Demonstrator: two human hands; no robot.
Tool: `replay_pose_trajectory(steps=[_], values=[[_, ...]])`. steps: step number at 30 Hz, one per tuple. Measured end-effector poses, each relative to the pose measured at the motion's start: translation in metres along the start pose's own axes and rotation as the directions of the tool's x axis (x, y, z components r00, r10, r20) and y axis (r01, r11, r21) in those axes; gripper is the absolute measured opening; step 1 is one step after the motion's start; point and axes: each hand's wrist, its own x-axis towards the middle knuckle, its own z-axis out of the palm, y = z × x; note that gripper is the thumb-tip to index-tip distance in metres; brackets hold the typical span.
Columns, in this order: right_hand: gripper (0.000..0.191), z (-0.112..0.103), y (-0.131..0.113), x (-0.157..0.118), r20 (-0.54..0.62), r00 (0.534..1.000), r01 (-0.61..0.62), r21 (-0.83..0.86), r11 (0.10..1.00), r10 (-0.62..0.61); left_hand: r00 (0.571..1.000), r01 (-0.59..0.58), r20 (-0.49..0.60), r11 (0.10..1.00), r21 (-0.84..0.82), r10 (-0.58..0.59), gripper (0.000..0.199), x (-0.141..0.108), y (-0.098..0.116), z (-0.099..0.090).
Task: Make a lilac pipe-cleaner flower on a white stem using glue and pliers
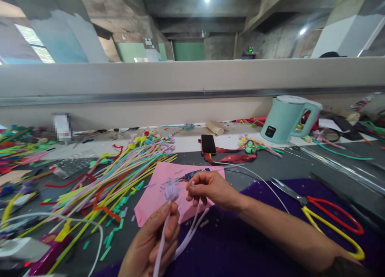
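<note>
A small pale lilac flower (171,192) of fuzzy stems stands upright above my left hand (159,237), whose thumb and fingers pinch its lilac stem just below the bloom. To the right of the flower, my right hand (207,189) is closed, with thumb and forefinger pressed together on a tiny lilac piece (193,183). Loose lilac stems (192,233) run below my right hand. Under the flower and both hands lies a pink sheet (153,189) with small lilac clippings and a blue-handled tool (192,174).
Colourful fuzzy stems (102,180) spread on the left. Behind the pink sheet sits a phone (208,144). At the right are a mint kettle (282,118) and open scissors (306,201) on a dark purple cloth (228,245). A white cable (264,182) curves between them and the sheet.
</note>
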Motion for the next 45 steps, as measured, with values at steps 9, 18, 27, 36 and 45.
replay_pose_trajectory(steps=[9, 18, 27, 36, 45], values=[[0.014, -0.006, 0.007, 0.008, -0.146, 0.989, 0.04, 0.029, 0.999, -0.035, 0.944, -0.103, -0.26, 0.931, 0.351, 0.203, 0.026, 0.031, 0.003, -0.002], [0.015, -0.003, 0.015, 0.009, -0.111, 0.993, 0.052, 0.079, 0.996, -0.043, 0.94, -0.095, -0.269, 0.92, 0.38, 0.208, 0.029, 0.034, -0.012, -0.008], [0.011, -0.001, 0.02, 0.009, -0.193, 0.971, 0.132, -0.069, 0.989, -0.143, 0.939, -0.158, -0.224, 0.906, 0.393, 0.261, 0.03, 0.03, -0.01, -0.008], [0.013, 0.003, 0.021, 0.001, -0.172, 0.982, 0.059, -0.068, 0.996, -0.07, 0.941, -0.188, -0.18, 0.887, 0.421, 0.285, 0.023, 0.027, -0.011, -0.011], [0.018, 0.01, 0.022, -0.004, -0.119, 0.988, 0.089, -0.058, 0.994, -0.095, 0.952, -0.184, -0.143, 0.88, 0.437, 0.27, 0.017, 0.027, -0.012, -0.011]])
